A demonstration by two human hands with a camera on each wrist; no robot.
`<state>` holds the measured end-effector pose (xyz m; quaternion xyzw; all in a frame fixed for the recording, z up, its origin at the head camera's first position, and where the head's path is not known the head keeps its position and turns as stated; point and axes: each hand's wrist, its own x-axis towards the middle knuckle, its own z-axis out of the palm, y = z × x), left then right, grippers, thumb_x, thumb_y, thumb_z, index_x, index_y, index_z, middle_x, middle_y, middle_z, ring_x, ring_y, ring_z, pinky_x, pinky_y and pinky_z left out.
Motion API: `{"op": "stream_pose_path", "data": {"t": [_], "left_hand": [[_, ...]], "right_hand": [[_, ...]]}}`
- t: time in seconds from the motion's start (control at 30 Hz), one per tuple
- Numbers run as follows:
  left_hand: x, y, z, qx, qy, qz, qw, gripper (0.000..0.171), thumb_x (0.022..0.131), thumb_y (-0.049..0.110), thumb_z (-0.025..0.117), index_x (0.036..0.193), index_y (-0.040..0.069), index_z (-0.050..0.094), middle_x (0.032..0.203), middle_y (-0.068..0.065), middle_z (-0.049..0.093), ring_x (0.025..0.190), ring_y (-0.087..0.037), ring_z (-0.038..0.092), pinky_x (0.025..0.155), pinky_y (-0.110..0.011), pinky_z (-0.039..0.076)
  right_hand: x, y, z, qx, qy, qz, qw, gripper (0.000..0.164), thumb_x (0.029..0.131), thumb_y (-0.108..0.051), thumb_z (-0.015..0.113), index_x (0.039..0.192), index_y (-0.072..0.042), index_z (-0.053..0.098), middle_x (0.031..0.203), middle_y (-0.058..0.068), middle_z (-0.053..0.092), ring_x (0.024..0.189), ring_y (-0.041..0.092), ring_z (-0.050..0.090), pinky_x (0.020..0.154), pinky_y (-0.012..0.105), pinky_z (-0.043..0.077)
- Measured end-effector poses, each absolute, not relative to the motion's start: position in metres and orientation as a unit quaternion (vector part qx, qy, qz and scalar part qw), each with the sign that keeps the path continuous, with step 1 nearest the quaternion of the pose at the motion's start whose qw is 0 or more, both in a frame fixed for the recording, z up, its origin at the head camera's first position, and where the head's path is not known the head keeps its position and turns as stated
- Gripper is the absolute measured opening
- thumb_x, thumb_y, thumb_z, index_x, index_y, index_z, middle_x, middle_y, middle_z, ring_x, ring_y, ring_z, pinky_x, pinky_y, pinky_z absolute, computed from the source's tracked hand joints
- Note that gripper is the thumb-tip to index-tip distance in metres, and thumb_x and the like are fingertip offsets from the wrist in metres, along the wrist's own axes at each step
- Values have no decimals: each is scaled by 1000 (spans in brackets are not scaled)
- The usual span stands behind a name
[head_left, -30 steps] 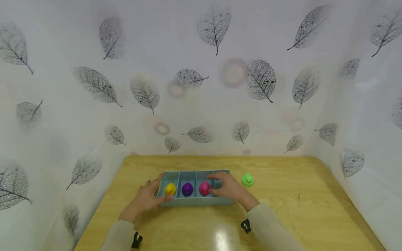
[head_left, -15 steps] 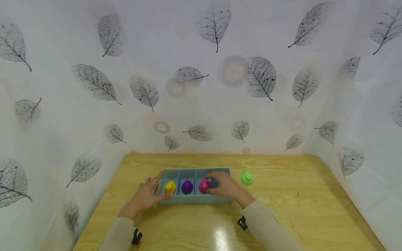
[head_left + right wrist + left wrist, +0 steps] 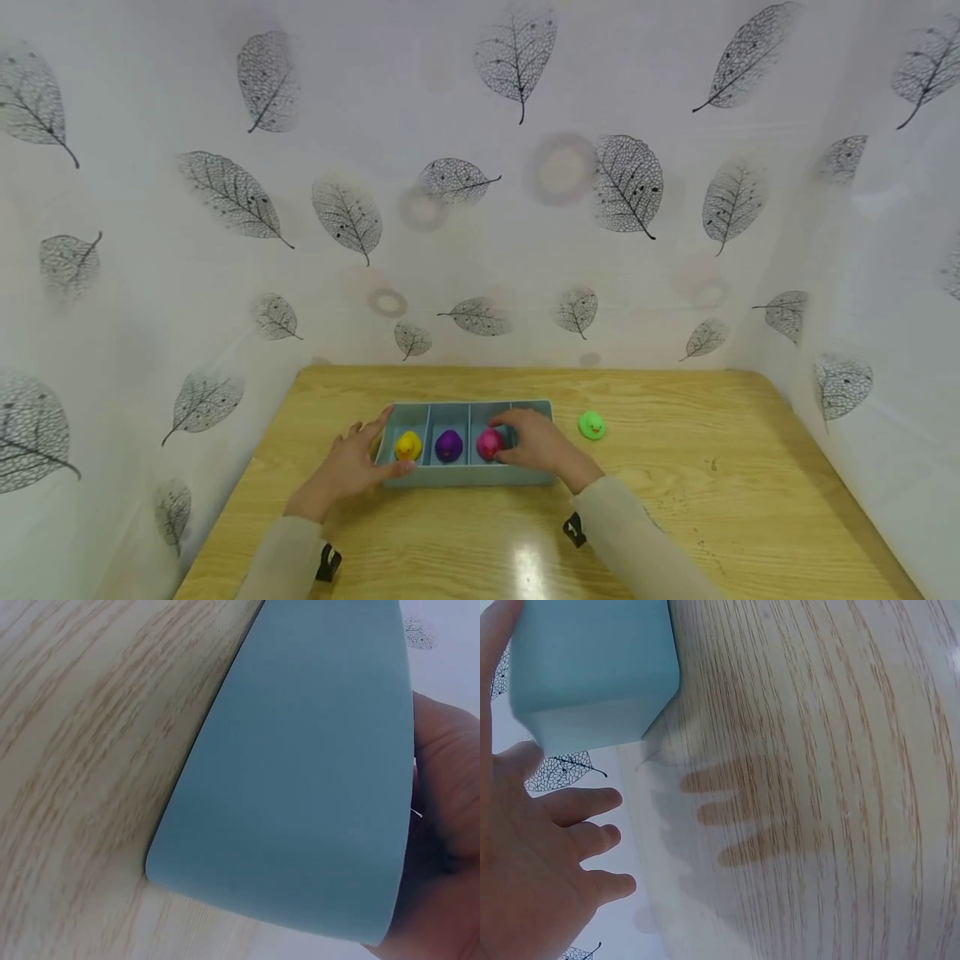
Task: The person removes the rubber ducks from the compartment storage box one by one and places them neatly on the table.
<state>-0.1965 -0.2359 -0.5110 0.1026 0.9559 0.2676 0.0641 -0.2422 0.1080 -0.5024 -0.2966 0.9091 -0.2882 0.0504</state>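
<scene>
A blue-grey tray (image 3: 468, 476) with a row of compartments lies on the table. From the left it holds a yellow rubber duck (image 3: 408, 447), a purple rubber duck (image 3: 448, 446) and a pink rubber duck (image 3: 489, 443), one per compartment. My left hand (image 3: 348, 468) grips the tray's left end, thumb over the front rim and index finger at the back corner; its other fingers spread out in the left wrist view. My right hand (image 3: 542, 447) reaches in from the right, thumb and index finger around the pink duck. It covers much of the rightmost compartment.
A green rubber duck (image 3: 592, 426) sits on the wooden table (image 3: 697, 483), right of the tray. White leaf-printed sheeting (image 3: 465, 250) stands behind the table and along both sides.
My right hand has shifted slightly left, its fingertips closer about the pink duck. The left hand and the tray hold their place, while the head view tilts a little.
</scene>
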Motion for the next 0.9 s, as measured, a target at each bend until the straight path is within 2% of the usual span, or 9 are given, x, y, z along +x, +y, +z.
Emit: {"op": "stream_pose_path", "data": {"t": [0.3, 0.57, 0.9], "left_hand": [[-199, -236, -513, 100, 958, 259, 66, 111, 89, 68, 73, 171, 17, 18, 163, -24, 44, 151, -64, 26, 117, -85, 14], [-199, -236, -510, 107, 959, 253, 62, 111, 89, 66, 74, 170, 15, 18, 160, -26, 48, 150, -64, 28, 116, -86, 17], [-198, -234, -509, 105, 958, 258, 65, 111, 89, 66, 74, 170, 15, 18, 157, -27, 51, 150, -65, 28, 117, -86, 16]], "right_hand": [[-243, 103, -503, -293, 910, -287, 57, 51, 82, -11, 86, 129, 0, 70, 130, 18, 72, 121, 41, 67, 107, 59, 53], [-246, 100, -503, -290, 914, -275, 66, 50, 85, -14, 85, 132, -3, 71, 134, 17, 71, 126, 40, 65, 110, 57, 52], [-248, 95, -503, -280, 924, -250, 77, 51, 85, -19, 86, 132, -8, 72, 133, 13, 72, 121, 41, 66, 103, 58, 55]]}}
